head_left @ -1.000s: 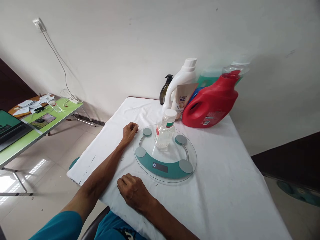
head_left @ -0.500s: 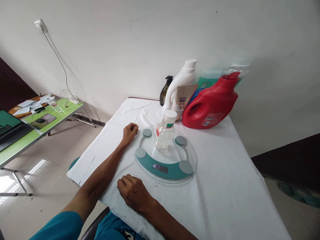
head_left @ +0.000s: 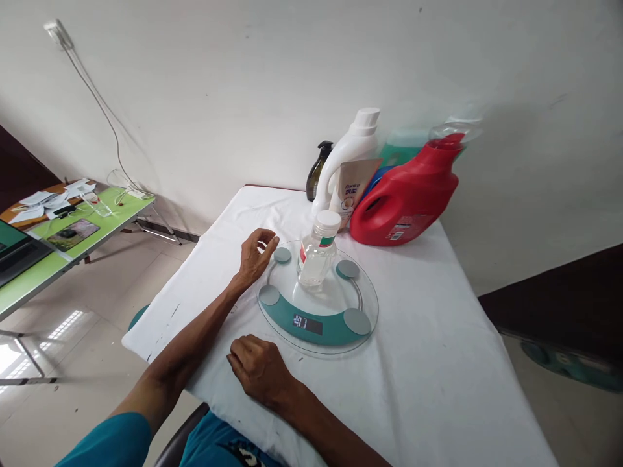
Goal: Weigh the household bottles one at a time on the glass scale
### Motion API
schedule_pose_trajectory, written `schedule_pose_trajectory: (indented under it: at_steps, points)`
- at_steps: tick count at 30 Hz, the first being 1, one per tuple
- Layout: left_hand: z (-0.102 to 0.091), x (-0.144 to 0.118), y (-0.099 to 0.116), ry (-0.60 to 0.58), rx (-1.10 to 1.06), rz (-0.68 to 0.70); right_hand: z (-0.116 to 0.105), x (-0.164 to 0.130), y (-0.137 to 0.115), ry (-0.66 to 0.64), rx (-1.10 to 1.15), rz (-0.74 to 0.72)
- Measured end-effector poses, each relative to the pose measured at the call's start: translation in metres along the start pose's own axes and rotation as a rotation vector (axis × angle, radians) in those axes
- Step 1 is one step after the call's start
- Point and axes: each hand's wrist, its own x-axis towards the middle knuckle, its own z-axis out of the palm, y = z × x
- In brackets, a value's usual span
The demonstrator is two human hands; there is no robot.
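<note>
Single head-worn camera, looking forward and down from the seated person's position. It faces the white-covered worktop (head_left: 438, 363) at close range, with the wall behind and a green side table (head_left: 73, 243) at left. No second view overlaps.

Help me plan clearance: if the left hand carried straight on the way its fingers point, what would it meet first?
Probably the clear bottle on the glass scale; the left hand is open beside the scale's rim, though depth is uncertain.

small bottle (head_left: 314, 256) stands on scale (head_left: 360, 295), mid of table (head_left: 438, 363). left hand (head_left: 256, 256) at scale's left edge, right hand (head_left: 260, 370) on table in front. big jugs (head_left: 403, 198) behind scale, near wall. side desk (head_left: 73, 237) far left.
</note>
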Motion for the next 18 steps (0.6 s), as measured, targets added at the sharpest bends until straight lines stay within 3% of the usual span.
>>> schedule_pose_trajectory:
  at_steps: [4,8,14,18]
  points:
    - [0.011,0.004,0.029,-0.143,-0.051,0.069,-0.011,0.003,0.003,0.039,0.340,0.191]
    - [0.020,0.011,0.041,-0.275,-0.161,0.077,-0.023,0.004,0.001,-0.017,0.474,0.247]
    - [0.028,0.009,0.037,-0.430,-0.328,0.033,-0.023,-0.011,0.000,-0.035,0.304,0.185]
    - [0.034,0.003,0.033,-0.512,-0.303,0.018,-0.014,-0.017,0.002,0.010,0.140,0.079]
